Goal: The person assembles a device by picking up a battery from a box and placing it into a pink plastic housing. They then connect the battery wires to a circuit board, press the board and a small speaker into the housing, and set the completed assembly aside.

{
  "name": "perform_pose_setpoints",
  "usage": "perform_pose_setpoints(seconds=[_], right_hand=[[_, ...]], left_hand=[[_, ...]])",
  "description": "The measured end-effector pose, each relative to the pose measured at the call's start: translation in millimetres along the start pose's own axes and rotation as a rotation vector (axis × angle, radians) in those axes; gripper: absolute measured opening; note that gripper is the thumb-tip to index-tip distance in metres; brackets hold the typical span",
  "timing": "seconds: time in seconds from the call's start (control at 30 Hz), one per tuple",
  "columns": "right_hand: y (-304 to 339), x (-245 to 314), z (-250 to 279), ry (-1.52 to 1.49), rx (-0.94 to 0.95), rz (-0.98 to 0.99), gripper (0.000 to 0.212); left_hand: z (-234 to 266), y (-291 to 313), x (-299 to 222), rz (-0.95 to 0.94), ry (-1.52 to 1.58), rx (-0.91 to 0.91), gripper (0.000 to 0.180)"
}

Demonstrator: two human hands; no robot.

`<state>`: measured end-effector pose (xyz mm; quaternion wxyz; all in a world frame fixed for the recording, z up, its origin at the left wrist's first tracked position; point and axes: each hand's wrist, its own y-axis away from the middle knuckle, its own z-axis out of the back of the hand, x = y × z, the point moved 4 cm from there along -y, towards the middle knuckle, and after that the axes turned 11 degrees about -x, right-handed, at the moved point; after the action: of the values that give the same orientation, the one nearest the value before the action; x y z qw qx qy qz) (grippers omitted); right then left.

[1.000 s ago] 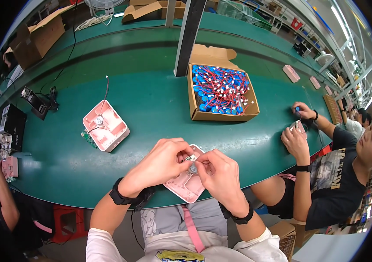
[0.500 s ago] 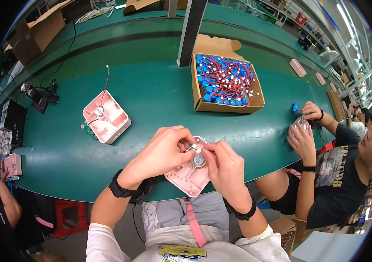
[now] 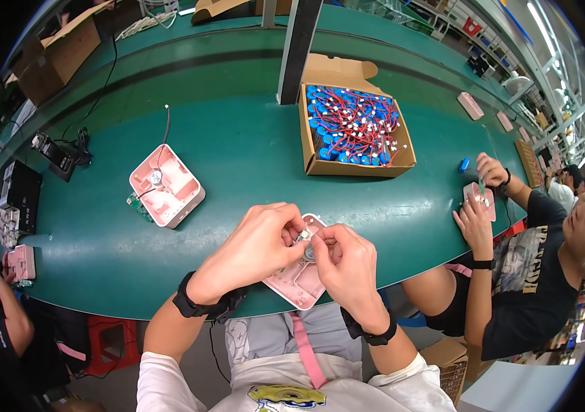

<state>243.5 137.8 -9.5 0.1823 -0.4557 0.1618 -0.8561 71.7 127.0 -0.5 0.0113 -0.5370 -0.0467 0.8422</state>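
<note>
A pink plastic housing half [image 3: 295,292] lies on the bench right in front of me, with a round silver speaker [image 3: 309,254] in it, partly covered by my fingers. Above its far part, my left hand [image 3: 258,237] pinches a small circuit board with a white connector [image 3: 304,235]. My right hand [image 3: 348,264] is closed at the fingertips beside that connector; whatever it pinches is too small and hidden to name. To the left stands a pink box-shaped housing [image 3: 181,190] with another speaker [image 3: 156,178], a thin cable, and a green circuit board [image 3: 139,207] hanging outside.
An open cardboard box [image 3: 357,169] of blue batteries with red leads stands beyond my hands, beside a dark metal post [image 3: 298,55]. A co-worker's hands [image 3: 474,220] work on a pink part at right, near a blue battery [image 3: 464,165]. Black equipment [image 3: 21,196] stands far left.
My right hand has shifted slightly left, covering more of the speaker. Both hands stay at the housing. At right, the co-worker's hands have moved apart, uncovering a pink part.
</note>
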Motion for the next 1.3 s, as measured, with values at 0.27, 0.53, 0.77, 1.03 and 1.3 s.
perform_pose_setpoints(seconds=[0.27,0.53,0.77,1.03,1.3], right_hand=[[-1.8,-0.6,-0.6,-0.05,0.046,-0.121,0.007],[-1.2,-3.0,-7.5,0.037,-0.008,-0.061,0.006],[-13.5,-5.2,6.3,0.041,0.066,0.016,0.008],[-115.2,-74.3,103.7,0.344,-0.166,0.004,0.023],[-173.3,-101.0,111.2,0.202,-0.171,-0.302,0.03]], left_hand=[[-1.6,-0.1,2.9,0.019,-0.01,0.009,0.022],[-4.2,-4.9,10.5,-0.2,-0.009,-0.03,0.02],[-4.2,-8.9,-5.4,-0.08,0.019,-0.016,0.016],[0.9,-17.1,-13.3,0.03,0.029,0.029,0.017],[6.6,-16.6,-18.8,0.05,0.044,0.038,0.02]])
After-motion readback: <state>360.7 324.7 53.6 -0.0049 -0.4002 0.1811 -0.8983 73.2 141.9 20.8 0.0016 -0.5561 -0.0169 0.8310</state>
